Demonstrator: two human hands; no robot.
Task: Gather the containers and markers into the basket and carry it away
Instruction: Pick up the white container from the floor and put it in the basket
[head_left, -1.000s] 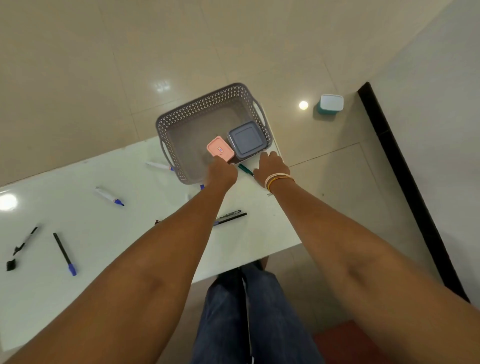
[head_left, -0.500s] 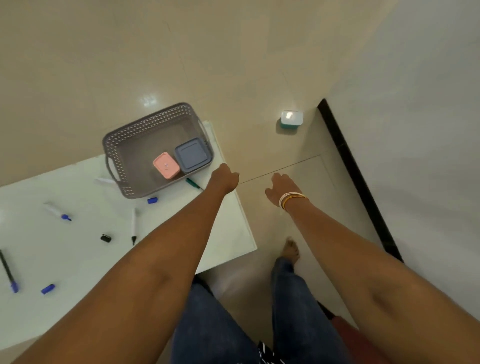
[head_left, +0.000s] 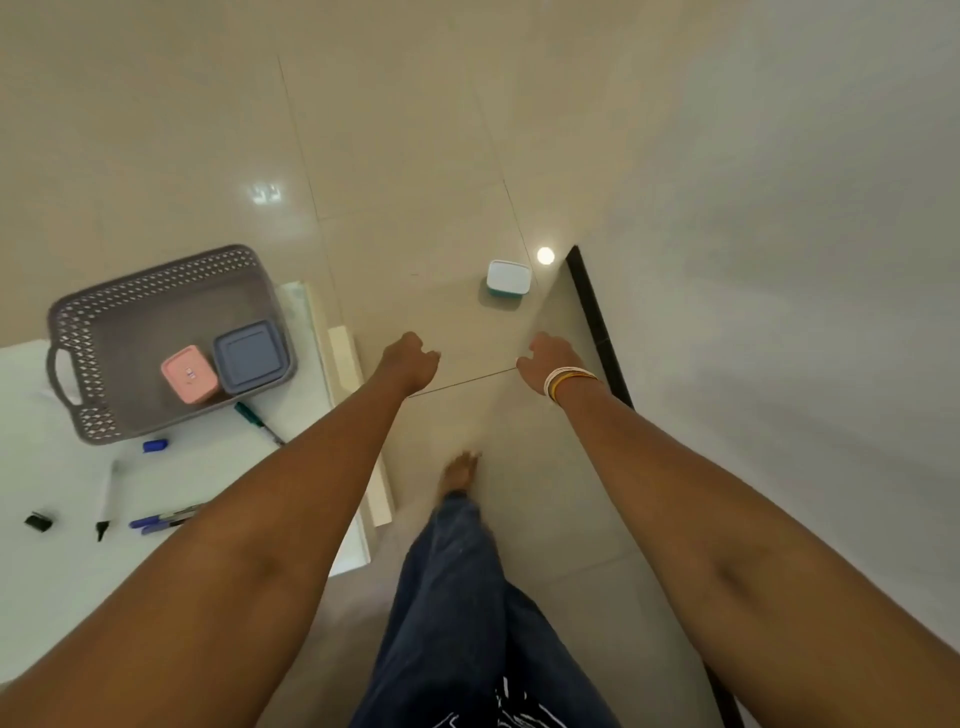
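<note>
A grey perforated basket (head_left: 104, 332) stands on the white table (head_left: 62, 597) at the left, holding a pink container (head_left: 189, 374) and a grey-blue container (head_left: 249, 356). A teal container with a white lid (head_left: 508, 280) lies on the floor ahead, near the wall. Both arms reach forward over the floor, past the table's edge. My left hand (head_left: 410, 358) is loosely curled and holds nothing. My right hand (head_left: 545, 356), with bangles at the wrist, is relaxed and holds nothing. A green marker (head_left: 257, 422), a blue cap (head_left: 155, 445) and several markers (head_left: 161, 519) lie on the table.
A black skirting strip (head_left: 597, 332) runs along the pale wall at the right. A bare foot (head_left: 460, 470) and jeans-clad legs stand on the glossy beige tiles beside the table. A black cap (head_left: 37, 521) lies at the table's left edge.
Both hands have left the basket and swung right, out over the floor. The view has turned right, so the basket has shifted left and the teal container is now nearer.
</note>
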